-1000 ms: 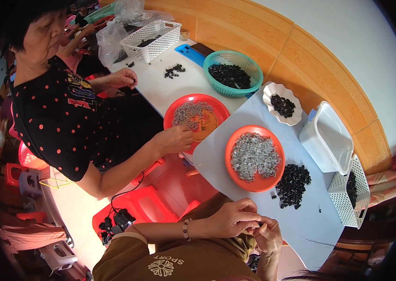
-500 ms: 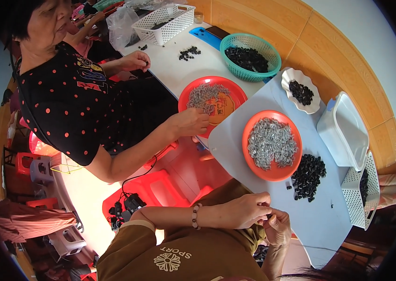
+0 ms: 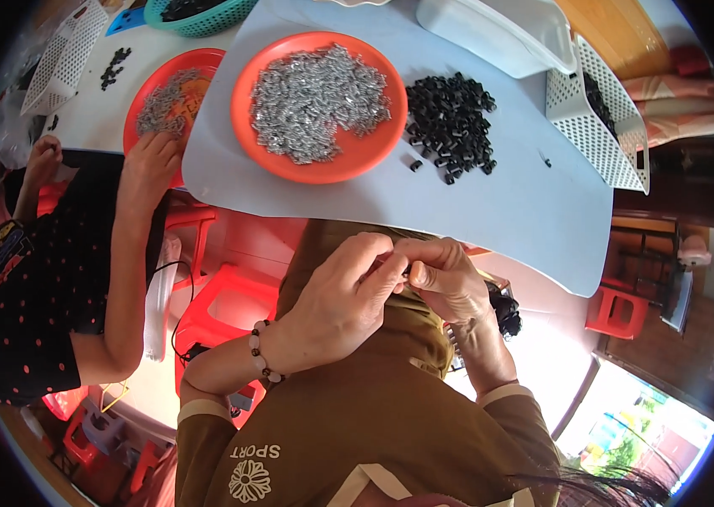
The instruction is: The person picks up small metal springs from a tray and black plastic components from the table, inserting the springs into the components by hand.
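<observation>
Above my lap, just off the near edge of the pale table, my two hands meet fingertip to fingertip. My left hand [image 3: 344,296], with a beaded bracelet at its wrist, is closed in a pinch. Facing it, my right hand [image 3: 452,283] pinches too, thumb against forefinger. Between the fingertips a bit of a small black piece [image 3: 408,272] shows; the fingers hide most of it. Beyond my hands, an orange-red plate [image 3: 319,171] carries a heap of small silvery metal pieces [image 3: 315,97]. Right of the plate lies a pile of short black cylindrical pieces [image 3: 452,122].
On the left, a co-worker's hand [image 3: 154,156] reaches to another red plate [image 3: 139,106] of silvery pieces. Farther back are a teal basket [image 3: 213,24], a white tub [image 3: 492,38] and a white perforated basket [image 3: 572,106]. A red stool [image 3: 218,317] stands below the table.
My view has swung right and downward, so the table appears higher and farther left. My hands stay together in a pinch. The co-worker's hand remains at the red plate.
</observation>
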The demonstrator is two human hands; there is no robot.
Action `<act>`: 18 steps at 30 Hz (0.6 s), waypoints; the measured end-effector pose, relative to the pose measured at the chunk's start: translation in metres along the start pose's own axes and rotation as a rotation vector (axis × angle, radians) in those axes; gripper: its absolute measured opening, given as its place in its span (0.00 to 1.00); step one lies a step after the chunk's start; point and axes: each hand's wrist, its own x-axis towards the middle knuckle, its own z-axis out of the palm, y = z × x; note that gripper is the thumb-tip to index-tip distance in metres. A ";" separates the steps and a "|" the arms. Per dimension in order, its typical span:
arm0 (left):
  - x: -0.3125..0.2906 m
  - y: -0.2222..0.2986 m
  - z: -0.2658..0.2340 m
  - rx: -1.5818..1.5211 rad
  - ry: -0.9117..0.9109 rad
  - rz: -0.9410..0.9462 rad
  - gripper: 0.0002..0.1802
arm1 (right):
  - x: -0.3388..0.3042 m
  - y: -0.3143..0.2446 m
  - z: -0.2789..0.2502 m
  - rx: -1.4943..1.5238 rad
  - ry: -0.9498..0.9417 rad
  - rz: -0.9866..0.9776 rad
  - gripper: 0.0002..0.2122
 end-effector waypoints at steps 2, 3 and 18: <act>0.001 0.004 0.003 0.054 0.032 0.043 0.22 | -0.004 -0.002 -0.001 0.015 0.004 0.005 0.18; 0.000 0.005 0.003 0.052 0.024 0.047 0.22 | -0.005 -0.002 -0.002 0.025 -0.004 0.015 0.18; 0.003 0.009 -0.010 -0.141 0.006 -0.128 0.15 | -0.005 -0.004 0.005 -0.141 0.010 -0.017 0.17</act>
